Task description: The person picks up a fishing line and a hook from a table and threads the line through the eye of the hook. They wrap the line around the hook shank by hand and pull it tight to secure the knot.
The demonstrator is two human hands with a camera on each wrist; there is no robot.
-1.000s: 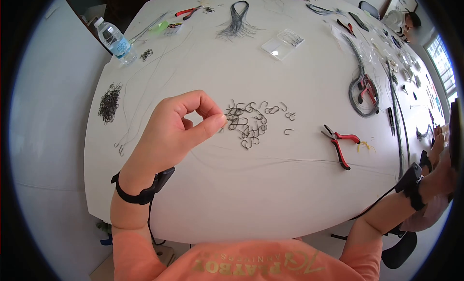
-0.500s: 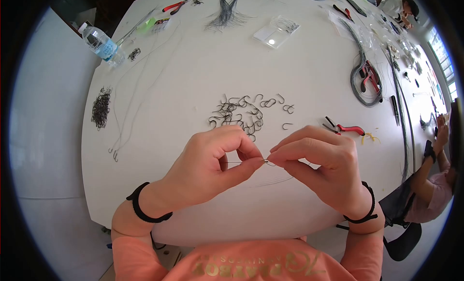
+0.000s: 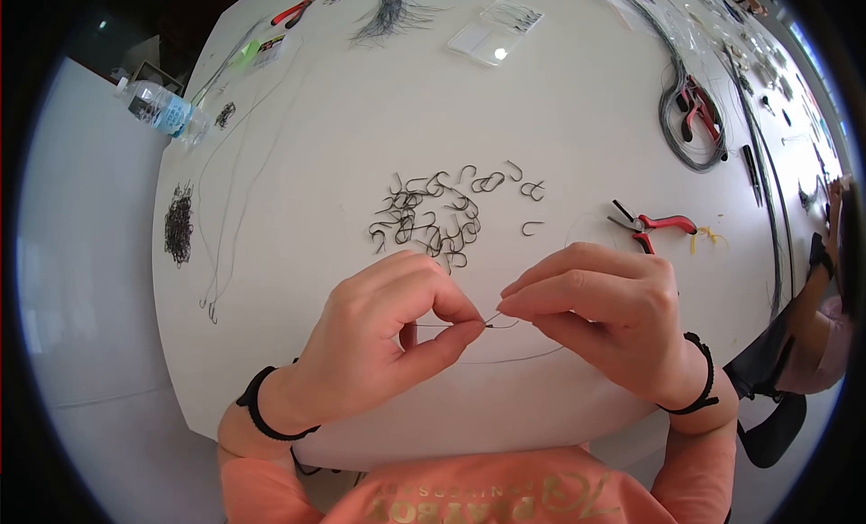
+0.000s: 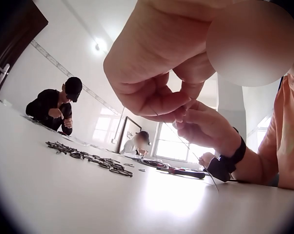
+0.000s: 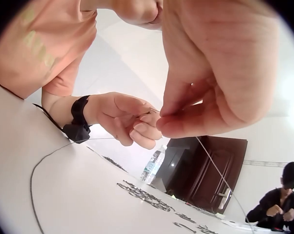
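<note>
In the head view my left hand (image 3: 392, 330) pinches a small dark fishing hook (image 3: 505, 326) at its fingertips, thumb against index finger. Facing it, my right hand (image 3: 604, 317) pinches a thin line (image 3: 523, 358) close to the hook. The fingertips of both hands nearly meet in the right wrist view, where the line also runs in a wide loop over the table. Just beyond the hands lies a loose pile of dark fishing hooks (image 3: 424, 217). Fingers partly hide the spot where hook and line come together.
Red-handled pliers (image 3: 654, 223) lie right of the pile. A denser hook heap (image 3: 179, 225) and a water bottle (image 3: 164, 111) are at the left. Further back sit a clear plastic box (image 3: 496, 32) and coiled grey line (image 3: 669, 118). Other people work around the table.
The right hand has come in from the far right to meet the left, which moved nearer the body. Over the last half second the fingertips have drawn slightly apart, and the head view has tilted down.
</note>
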